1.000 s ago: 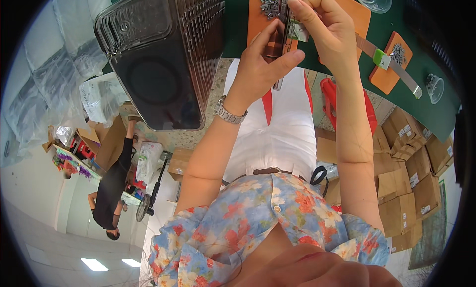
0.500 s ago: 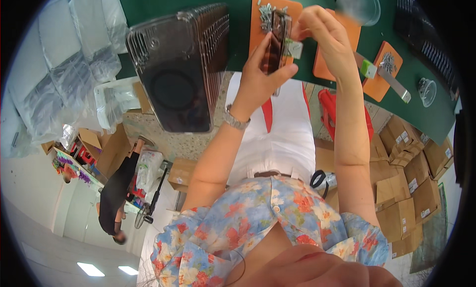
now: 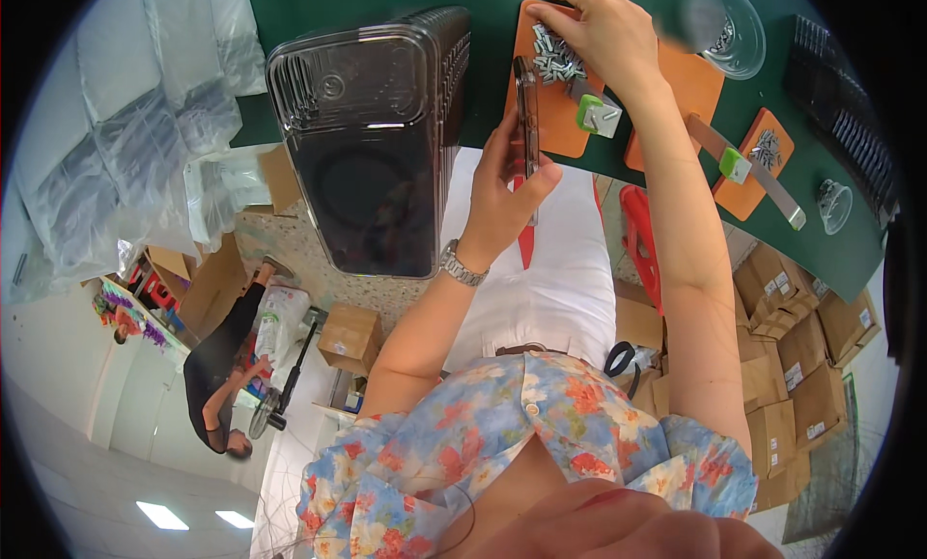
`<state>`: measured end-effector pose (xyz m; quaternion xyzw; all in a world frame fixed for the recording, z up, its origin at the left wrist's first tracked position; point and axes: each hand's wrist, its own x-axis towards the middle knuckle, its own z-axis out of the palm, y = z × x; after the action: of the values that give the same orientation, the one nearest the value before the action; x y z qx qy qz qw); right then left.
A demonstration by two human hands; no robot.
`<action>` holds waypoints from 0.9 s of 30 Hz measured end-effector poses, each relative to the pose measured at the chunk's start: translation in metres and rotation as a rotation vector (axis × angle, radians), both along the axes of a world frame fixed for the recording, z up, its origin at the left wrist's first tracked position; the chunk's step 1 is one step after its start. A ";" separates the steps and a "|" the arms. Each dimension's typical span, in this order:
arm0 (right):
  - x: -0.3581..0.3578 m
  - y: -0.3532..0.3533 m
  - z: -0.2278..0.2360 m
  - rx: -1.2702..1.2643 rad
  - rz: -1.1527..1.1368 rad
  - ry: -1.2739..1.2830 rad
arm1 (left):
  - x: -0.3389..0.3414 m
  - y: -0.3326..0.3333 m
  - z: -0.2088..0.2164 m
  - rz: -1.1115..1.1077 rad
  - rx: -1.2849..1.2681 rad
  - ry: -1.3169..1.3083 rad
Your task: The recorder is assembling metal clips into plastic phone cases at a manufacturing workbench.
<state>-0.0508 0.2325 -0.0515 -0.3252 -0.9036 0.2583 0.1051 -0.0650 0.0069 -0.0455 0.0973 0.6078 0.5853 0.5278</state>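
Note:
My left hand (image 3: 512, 182) grips a clear, dark-tinted phone case (image 3: 526, 110) by its sides, thumb on one edge and fingers on the other. The case stands edge-on at the near end of an orange board (image 3: 565, 139). Over the far part of that board reaches my right hand (image 3: 608, 33), with thumb and fingertips apart beside a pile of small silver metal pieces (image 3: 557, 57). A green-and-white block (image 3: 599, 115) with a few metal pieces on it lies on the board, below my right wrist.
A tall stack of phone cases (image 3: 367, 153) stands at left, by plastic-bagged packs (image 3: 154, 144). To the right are another orange board (image 3: 695, 76), a smaller board (image 3: 739, 197) with metal pieces, clear tubs (image 3: 744, 62) and a black rack (image 3: 840, 105). Cardboard boxes (image 3: 792, 366) are piled behind.
My right hand has moved from beside the phone case to the metal pieces on the board. My left hand still holds the case, now slightly lower and nearer me.

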 end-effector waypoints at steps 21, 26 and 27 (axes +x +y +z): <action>0.053 -0.025 0.091 -0.195 0.329 0.189 | 0.000 0.005 0.006 0.036 0.044 -0.061; 0.047 -0.024 0.087 -0.159 0.333 0.232 | 0.001 0.002 0.008 0.026 0.024 -0.053; 0.047 -0.025 0.084 -0.194 0.317 0.287 | 0.001 0.002 0.009 0.029 0.021 -0.050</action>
<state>-0.0040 0.2079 0.0322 -0.1475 -0.8901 0.4008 0.1589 -0.0643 0.0087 -0.0369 0.0793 0.5898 0.6015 0.5330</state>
